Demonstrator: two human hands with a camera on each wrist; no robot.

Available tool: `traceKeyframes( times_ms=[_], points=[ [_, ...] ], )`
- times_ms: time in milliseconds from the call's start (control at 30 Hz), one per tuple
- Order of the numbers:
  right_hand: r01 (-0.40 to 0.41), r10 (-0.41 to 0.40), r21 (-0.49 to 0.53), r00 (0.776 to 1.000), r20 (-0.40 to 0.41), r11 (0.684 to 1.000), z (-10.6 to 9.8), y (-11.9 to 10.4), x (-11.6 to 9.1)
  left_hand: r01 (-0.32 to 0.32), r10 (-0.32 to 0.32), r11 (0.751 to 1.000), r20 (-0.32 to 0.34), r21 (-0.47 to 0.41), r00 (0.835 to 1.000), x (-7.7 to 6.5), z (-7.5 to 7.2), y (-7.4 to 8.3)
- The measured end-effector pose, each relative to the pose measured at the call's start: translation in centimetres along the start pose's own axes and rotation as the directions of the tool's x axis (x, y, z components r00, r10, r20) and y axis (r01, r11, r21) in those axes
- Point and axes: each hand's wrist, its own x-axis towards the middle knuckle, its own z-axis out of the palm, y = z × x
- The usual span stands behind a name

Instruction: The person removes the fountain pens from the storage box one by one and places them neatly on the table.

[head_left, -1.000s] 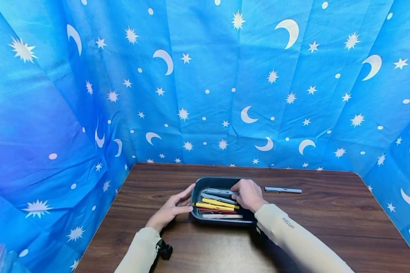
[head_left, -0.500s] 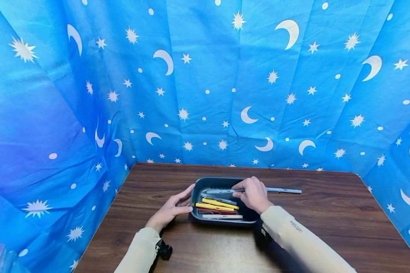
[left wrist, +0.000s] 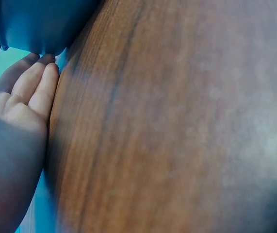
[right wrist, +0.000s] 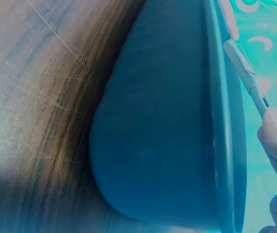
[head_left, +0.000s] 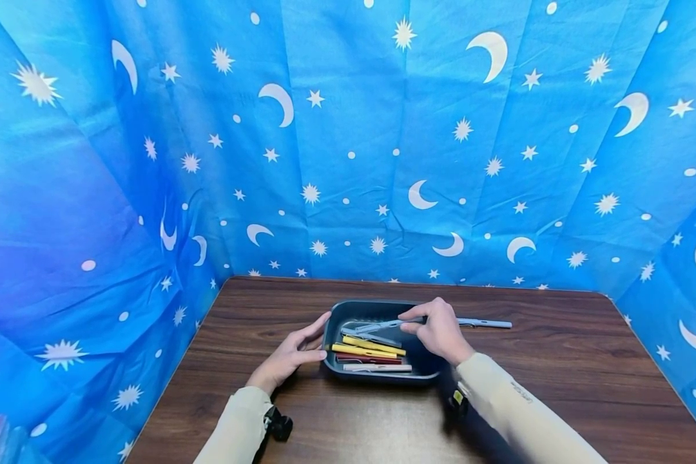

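A dark blue-grey, rounded rectangular bin (head_left: 383,380) on the brown wood-grain table (head_left: 371,428) holds a slim white pen (head_left: 377,368), dark red pen (head_left: 371,360), two yellow pens (head_left: 364,351) and a grey-blue pen (head_left: 371,338). At its nine o'clock the left hand (head_left: 288,357) touches it, thumb and fingers spread. Toward two o'clock, the right hand (head_left: 442,332) pinches a slim light blue pen (head_left: 378,326), tilted over the bin. A silvery-blue pen (head_left: 490,323) lies outside at three o'clock. Beyond hangs star-printed blue cloth (head_left: 348,129).

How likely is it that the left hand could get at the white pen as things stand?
Probably yes: the left hand touches the dark container at its left end, and nothing visibly lies over the white pen, though the hand would have to clear the container's wall.
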Motion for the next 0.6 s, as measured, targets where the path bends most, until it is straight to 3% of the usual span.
traceKeyframes(
  times_ms=[600],
  points=[
    [-0.065,0.069,0.07,0.996,-0.051,0.995,-2.8,2.5,-1.4,-0.027,0.026,1.0,0.009,0.008,1.0,0.0,0.0,0.1]
  ],
)
